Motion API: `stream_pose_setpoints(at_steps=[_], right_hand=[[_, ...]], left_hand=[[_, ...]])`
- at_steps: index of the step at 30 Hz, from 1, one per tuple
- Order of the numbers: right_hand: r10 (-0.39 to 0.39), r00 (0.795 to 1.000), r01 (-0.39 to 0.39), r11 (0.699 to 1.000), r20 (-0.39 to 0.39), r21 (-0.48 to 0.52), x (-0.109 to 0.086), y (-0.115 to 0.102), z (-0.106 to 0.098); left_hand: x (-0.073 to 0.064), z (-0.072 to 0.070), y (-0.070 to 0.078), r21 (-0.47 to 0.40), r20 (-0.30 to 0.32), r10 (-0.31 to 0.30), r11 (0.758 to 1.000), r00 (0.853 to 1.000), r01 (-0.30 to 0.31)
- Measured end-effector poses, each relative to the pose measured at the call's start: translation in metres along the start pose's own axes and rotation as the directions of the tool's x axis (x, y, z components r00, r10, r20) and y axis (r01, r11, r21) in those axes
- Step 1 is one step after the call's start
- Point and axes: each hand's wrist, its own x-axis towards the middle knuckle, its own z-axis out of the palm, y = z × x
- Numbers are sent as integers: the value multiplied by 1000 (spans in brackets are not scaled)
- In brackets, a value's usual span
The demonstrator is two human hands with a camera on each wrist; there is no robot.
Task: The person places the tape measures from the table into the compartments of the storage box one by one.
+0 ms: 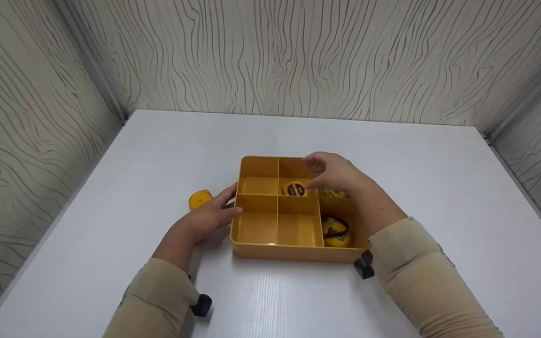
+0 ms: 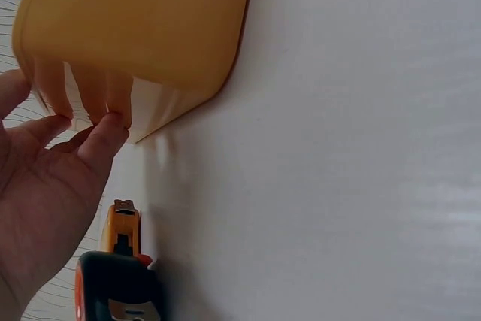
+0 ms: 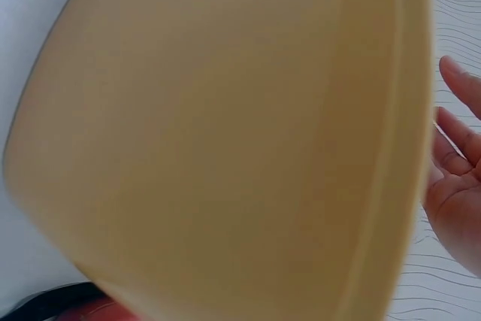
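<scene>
A yellow box (image 1: 294, 253) with six compartments lies on the table. My left hand (image 1: 209, 216) rests against its left outer wall, fingertips touching the side and thumb at the rim. My right hand (image 1: 336, 173) hovers over the back compartments, fingers loosely bent and apart, with nothing between them. Below its fingertips, a yellow tape measure (image 1: 295, 188) with a dark round label sits in the back middle compartment. Another yellow tape measure (image 1: 332, 193) lies in the back right compartment, partly hidden by the right hand. The front right compartment holds a tape measure with a black strap (image 1: 336, 231).
Outside the box, a yellow tape measure (image 1: 199, 199) lies beside my left hand. Nearer is a dark green and orange tape measure (image 2: 120, 287), hidden by my arm from above. A red and black object (image 3: 94, 306) shows beyond the box. Patterned wall panels (image 1: 280, 56) border the table.
</scene>
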Motion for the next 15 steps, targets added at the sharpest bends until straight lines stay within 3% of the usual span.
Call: stream_pose_setpoints(at_steps=[15], right_hand=[[-2,1000,2,995,0,104,-11,1,-16]], left_hand=[[-1,1,2,8,-26,-28,1000,999,28]])
